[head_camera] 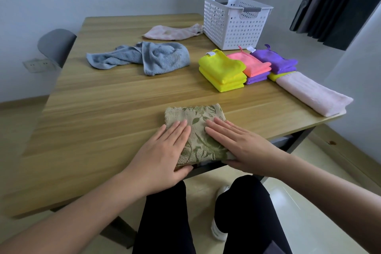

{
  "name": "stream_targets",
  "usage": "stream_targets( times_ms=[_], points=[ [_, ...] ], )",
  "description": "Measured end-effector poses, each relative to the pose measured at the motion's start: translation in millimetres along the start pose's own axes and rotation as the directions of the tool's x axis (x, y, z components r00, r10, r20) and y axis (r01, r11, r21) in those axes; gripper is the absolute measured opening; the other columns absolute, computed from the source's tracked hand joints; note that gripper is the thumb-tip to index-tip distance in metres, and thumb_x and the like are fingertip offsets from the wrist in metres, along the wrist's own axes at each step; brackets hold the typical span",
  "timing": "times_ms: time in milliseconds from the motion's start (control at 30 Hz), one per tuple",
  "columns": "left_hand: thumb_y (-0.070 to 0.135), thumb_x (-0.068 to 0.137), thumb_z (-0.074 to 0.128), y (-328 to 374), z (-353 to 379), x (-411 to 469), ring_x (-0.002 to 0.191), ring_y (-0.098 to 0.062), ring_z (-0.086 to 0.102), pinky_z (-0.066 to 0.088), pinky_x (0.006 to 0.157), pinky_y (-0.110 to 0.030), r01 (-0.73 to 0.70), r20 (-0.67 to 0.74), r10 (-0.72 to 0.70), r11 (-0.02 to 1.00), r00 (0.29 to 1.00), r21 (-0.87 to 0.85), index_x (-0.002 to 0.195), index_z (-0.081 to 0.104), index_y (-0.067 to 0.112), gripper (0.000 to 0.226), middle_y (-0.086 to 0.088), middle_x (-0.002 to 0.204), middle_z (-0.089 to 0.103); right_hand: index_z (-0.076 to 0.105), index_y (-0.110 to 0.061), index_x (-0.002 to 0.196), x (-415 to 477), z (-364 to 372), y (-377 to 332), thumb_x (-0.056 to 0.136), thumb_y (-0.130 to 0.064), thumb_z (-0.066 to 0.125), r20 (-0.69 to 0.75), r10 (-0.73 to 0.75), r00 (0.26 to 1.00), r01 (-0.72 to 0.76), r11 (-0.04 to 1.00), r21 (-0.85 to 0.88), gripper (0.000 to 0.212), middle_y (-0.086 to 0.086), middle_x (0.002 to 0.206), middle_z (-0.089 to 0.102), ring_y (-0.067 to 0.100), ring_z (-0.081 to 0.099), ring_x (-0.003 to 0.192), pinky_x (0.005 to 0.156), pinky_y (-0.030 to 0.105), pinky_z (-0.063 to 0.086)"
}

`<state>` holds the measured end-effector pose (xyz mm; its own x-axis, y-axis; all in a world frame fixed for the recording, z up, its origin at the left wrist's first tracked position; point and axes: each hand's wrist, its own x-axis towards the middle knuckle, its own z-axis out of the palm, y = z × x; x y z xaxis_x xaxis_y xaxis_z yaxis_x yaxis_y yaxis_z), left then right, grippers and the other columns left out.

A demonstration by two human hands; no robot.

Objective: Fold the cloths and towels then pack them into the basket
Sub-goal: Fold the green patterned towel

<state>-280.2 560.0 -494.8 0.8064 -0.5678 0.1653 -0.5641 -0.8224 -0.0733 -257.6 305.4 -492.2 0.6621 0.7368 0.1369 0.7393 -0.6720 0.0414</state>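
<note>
Both hands lie flat, fingers straight, on a folded olive leaf-patterned towel (198,130) at the near edge of the wooden table (99,113): left hand (165,148) on its left half, right hand (237,142) on its right, apparently pressing the fold flat. The white perforated plastic basket (233,24) waits far right, behind folded stacks; a crumpled blue towel (148,57) and pink cloth (171,32) remain unfolded.
</note>
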Motion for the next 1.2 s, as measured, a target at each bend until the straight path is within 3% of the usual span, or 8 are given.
stream_targets(
  times_ms=[100,233,367,467,567,733,933,1200],
  points=[
    [0.056,0.080,0.035,4.0,1.1,-4.3,0.137,-0.022,0.036,0.026,0.114,-0.040,-0.020,-0.033,0.020,1.000,0.999,-0.001,0.142,0.037,0.002,0.082,-0.013,0.149,0.036,0.029,-0.009,0.146,-1.3,3.6,0.2,0.087,-0.013,0.059,-0.088,-0.038,0.995,0.041,0.999,0.024,0.066,0.008,0.154,0.029,0.024,0.023,0.144,0.114,0.042,0.027],
    [0.047,0.075,0.056,1.5,1.3,-11.3,0.136,-0.023,0.037,0.022,0.111,-0.037,-0.093,-0.073,0.091,0.996,0.993,-0.020,0.142,0.039,0.003,0.081,-0.013,0.148,0.038,0.041,-0.006,0.141,-7.4,4.1,-1.9,0.099,-0.031,0.023,-0.150,-0.066,0.986,0.081,0.992,0.096,0.052,0.008,0.150,0.036,0.023,0.029,0.141,0.113,0.043,0.030],
    [0.034,0.072,0.071,-5.3,1.4,-13.9,0.135,-0.016,0.039,0.019,0.113,-0.034,-0.124,-0.129,0.102,0.976,0.986,-0.177,0.138,0.046,0.012,0.075,-0.006,0.145,0.043,0.048,-0.009,0.137,-8.1,4.5,0.6,0.097,-0.027,0.042,-0.196,-0.048,0.979,0.084,0.980,0.182,0.045,0.002,0.146,0.044,0.016,0.034,0.139,0.113,0.038,0.030],
    [0.029,0.079,0.069,-4.7,-6.5,-15.2,0.122,-0.006,0.049,0.037,0.104,-0.030,-0.046,-0.218,-0.032,0.939,0.975,-0.342,0.124,0.059,0.023,0.047,0.008,0.132,0.056,0.053,-0.019,0.134,-6.0,-1.5,2.7,0.088,-0.027,0.053,-0.197,0.093,0.976,-0.023,0.943,0.332,0.046,-0.006,0.138,0.052,0.004,0.036,0.134,0.115,0.023,0.024],
    [0.035,0.084,0.064,-4.9,-20.3,-11.5,0.094,-0.004,0.056,0.044,0.070,-0.021,0.118,-0.172,-0.244,0.838,0.954,-0.533,0.110,0.064,0.033,0.026,0.017,0.098,0.067,0.062,-0.026,0.120,1.2,-9.4,1.4,0.083,-0.024,0.058,-0.191,0.268,0.944,-0.147,0.863,0.483,0.037,-0.016,0.113,0.064,-0.003,0.049,0.112,0.099,0.002,0.026],
    [0.037,0.088,0.056,-8.4,-24.2,7.6,0.080,0.009,0.060,0.049,0.063,-0.009,0.196,-0.084,-0.382,0.635,0.920,-0.747,0.103,0.060,0.030,0.016,0.022,0.088,0.064,0.062,-0.032,0.090,20.8,-18.3,-1.7,0.089,-0.027,0.063,-0.160,0.471,0.867,-0.236,0.672,0.702,0.005,-0.021,0.078,0.064,-0.001,0.058,0.076,0.065,0.015,0.044],
    [0.040,0.096,0.043,-7.8,-25.4,36.4,0.038,-0.003,0.036,0.026,0.038,-0.013,0.383,0.049,-0.596,0.448,0.801,-0.808,0.068,0.046,0.014,0.039,0.007,0.051,0.040,0.064,-0.016,0.087,48.8,-22.2,-6.4,0.094,-0.039,0.052,-0.026,0.711,0.703,-0.392,0.418,0.820,0.027,-0.005,0.085,0.068,0.009,0.062,0.084,0.073,0.027,0.048],
    [0.030,0.097,0.042,-4.8,-12.1,57.5,0.056,-0.017,0.051,0.030,0.045,-0.028,0.570,-0.118,-0.707,0.647,0.698,-0.506,0.095,0.046,0.017,0.014,0.002,0.074,0.057,0.047,-0.017,0.086,79.3,-15.9,-6.7,0.090,-0.042,0.046,-0.066,0.836,0.545,-0.706,0.500,0.501,0.026,0.000,0.079,0.055,0.029,0.051,0.077,0.064,0.033,0.035]
  ],
)
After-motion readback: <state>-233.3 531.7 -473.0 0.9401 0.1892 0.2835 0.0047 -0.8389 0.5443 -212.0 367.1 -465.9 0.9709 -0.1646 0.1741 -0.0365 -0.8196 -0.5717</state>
